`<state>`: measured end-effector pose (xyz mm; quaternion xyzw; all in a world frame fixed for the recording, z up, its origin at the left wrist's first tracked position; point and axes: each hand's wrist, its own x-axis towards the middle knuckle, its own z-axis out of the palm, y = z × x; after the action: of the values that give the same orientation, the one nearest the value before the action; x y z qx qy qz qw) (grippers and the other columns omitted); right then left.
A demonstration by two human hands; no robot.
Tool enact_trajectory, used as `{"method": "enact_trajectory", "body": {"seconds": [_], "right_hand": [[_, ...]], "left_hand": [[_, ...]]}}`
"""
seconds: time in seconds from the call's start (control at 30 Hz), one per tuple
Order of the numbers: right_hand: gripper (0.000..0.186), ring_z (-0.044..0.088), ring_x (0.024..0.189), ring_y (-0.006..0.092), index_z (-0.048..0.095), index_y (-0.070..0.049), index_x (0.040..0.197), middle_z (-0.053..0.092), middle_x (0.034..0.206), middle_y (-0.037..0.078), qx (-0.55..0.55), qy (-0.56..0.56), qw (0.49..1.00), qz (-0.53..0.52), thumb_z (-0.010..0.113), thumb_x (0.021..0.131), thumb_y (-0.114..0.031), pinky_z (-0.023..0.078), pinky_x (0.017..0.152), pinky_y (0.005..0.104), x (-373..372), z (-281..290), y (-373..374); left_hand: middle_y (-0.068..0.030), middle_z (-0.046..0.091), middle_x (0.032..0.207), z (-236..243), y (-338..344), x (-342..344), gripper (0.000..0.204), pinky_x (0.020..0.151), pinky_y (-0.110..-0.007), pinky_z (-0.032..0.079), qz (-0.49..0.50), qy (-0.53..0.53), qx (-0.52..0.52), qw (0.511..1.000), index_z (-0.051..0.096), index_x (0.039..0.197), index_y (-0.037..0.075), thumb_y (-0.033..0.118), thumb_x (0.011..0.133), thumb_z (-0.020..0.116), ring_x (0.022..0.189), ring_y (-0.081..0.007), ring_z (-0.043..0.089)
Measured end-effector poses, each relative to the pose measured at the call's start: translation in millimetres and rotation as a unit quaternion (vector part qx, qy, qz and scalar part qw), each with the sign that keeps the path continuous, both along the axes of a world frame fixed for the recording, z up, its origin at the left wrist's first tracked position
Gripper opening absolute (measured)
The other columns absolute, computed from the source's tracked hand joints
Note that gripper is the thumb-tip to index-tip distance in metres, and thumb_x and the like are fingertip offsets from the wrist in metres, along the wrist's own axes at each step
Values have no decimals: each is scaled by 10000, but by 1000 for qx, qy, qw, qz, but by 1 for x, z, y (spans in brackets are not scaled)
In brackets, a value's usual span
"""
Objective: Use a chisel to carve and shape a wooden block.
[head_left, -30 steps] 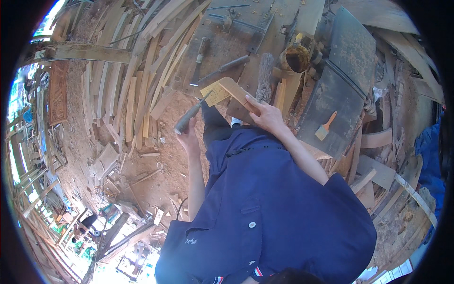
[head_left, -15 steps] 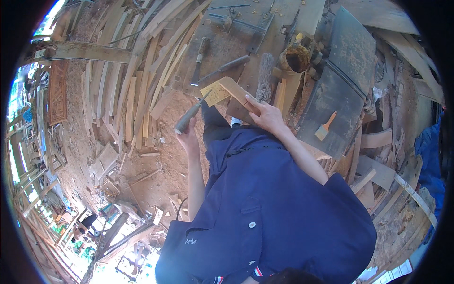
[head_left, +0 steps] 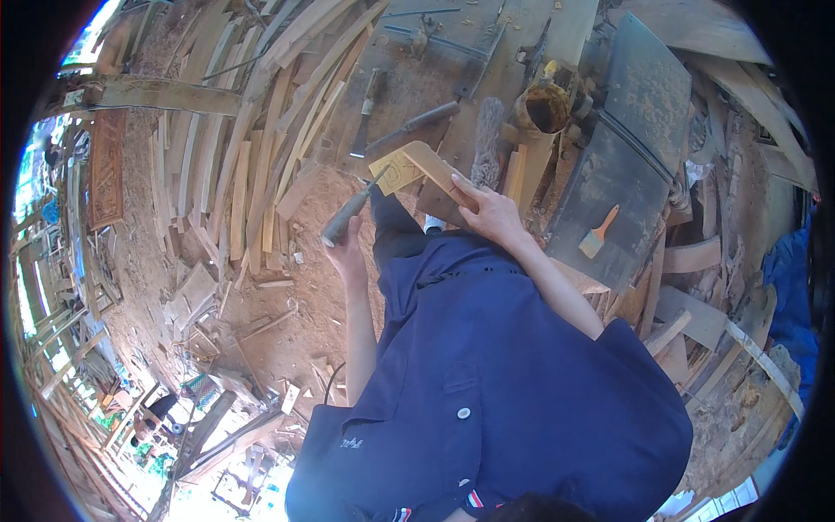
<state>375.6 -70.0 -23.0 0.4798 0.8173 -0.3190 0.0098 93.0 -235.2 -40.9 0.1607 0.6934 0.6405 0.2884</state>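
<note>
Held in my left hand (head_left: 348,252) is a slim chisel-like tool (head_left: 350,214) with a thick greyish handle; its narrow metal shaft points up and right. The tip rests at or just over a flat yellowish wooden piece (head_left: 397,177) with dark lines drawn on it. My right hand (head_left: 494,214) is closed around a flat wooden bar (head_left: 432,167). The bar's far end overlaps the right edge of the marked piece, and I cannot tell whether they touch. Above them on the dark workbench (head_left: 422,83) lie a flat chisel (head_left: 368,113) and a dark round rod (head_left: 413,129).
A paintbrush (head_left: 598,231) lies on a dark board to my right, beside a rusty-mouthed can (head_left: 546,106). A fuzzy grey roll (head_left: 487,139) is near my right hand. Long wooden strips (head_left: 287,113) stack at the left; wood scraps (head_left: 191,291) litter the dirt floor.
</note>
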Motion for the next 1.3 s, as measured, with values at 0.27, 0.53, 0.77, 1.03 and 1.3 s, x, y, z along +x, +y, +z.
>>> {"method": "enact_trajectory", "body": {"seconds": [0.27,0.53,0.77,1.03,1.3], "right_hand": [[732,772,912,437,461,-469,1673,746,1034,233,-2,2,1000,-1,695,984,-382,635,875,541,1,0,0],[737,772,923,442,473,-466,1666,750,1042,234,-2,6,1000,1,705,972,-383,635,883,542,0,-1,-2],[739,769,951,441,471,-478,1663,751,1046,226,-1,5,1000,-3,703,969,-377,630,904,541,-1,2,1],[788,773,947,412,494,-310,1682,776,1136,208,46,107,993,20,776,949,-243,634,862,467,-34,109,23],[803,726,750,312,563,-147,1628,714,939,141,253,420,860,141,855,880,-129,618,684,399,-59,187,-5]], "left_hand": [[-163,659,1331,1,1,0,445,1051,-432,655,-4,11,-12,1000,540,1412,-15,71,1048,780,1190,-239,697],[-138,697,1278,-3,2,-1,432,1034,-386,644,-7,73,-10,997,581,1382,-15,77,1029,810,1172,-211,708],[-158,783,1159,33,38,8,412,983,-392,615,-10,168,-90,982,685,1247,-21,180,960,902,1088,-222,765],[-152,824,1115,56,66,5,394,906,-451,617,-77,296,-137,942,722,1216,60,268,935,903,1059,-330,805],[-146,806,1172,21,72,5,281,817,-474,629,-115,352,-89,924,772,1208,106,258,973,803,973,-390,796]]}}
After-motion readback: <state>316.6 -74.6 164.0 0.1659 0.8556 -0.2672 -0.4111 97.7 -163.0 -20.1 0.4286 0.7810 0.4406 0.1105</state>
